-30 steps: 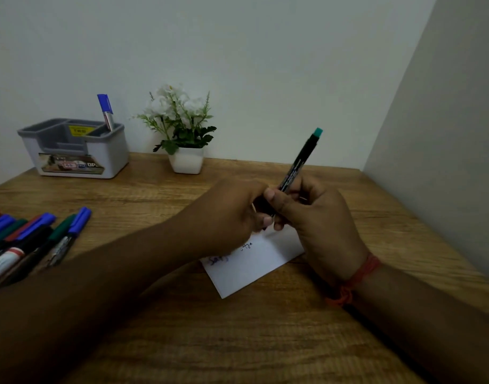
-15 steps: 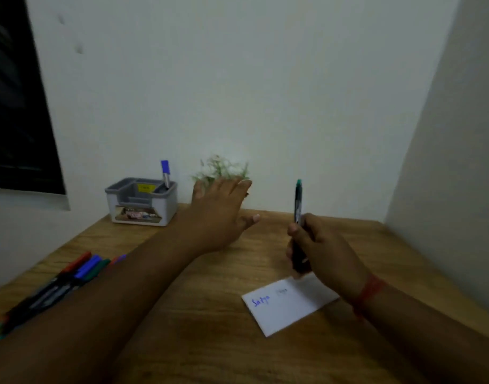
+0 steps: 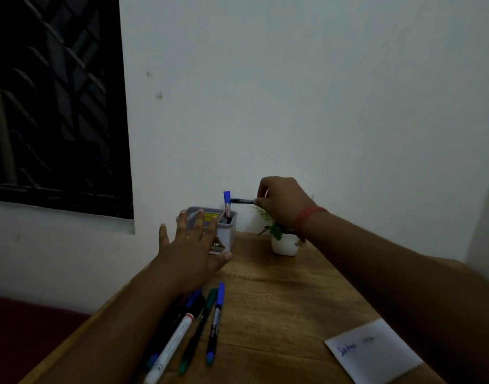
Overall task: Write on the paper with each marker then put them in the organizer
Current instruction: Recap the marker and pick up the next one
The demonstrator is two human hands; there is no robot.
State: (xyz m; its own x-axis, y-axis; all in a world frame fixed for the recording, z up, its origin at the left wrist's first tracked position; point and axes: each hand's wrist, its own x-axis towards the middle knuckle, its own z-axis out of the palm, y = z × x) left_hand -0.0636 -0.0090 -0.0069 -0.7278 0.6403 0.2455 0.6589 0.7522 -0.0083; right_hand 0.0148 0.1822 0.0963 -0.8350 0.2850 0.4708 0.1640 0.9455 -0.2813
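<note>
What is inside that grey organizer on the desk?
One blue-capped marker stands upright in the right-hand compartment of the organizer. A yellow label shows inside. The left hand covers the front left, so the other compartments' contents cannot be seen.

Blue marker (image 3: 227, 202) and plant (image 3: 276, 231) flank organizer (image 3: 226, 231).

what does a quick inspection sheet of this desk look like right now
surface: wooden table, bare in the middle
job's things: grey organizer with one blue-capped marker upright inside; dark marker held level above it; paper with writing at near right; loose markers at near left
clutter: potted plant beside the organizer
grips: right hand pinches the dark marker; left hand spread open in front of the organizer
cables: nothing seen
surroundings: white wall, dark window at left
</note>
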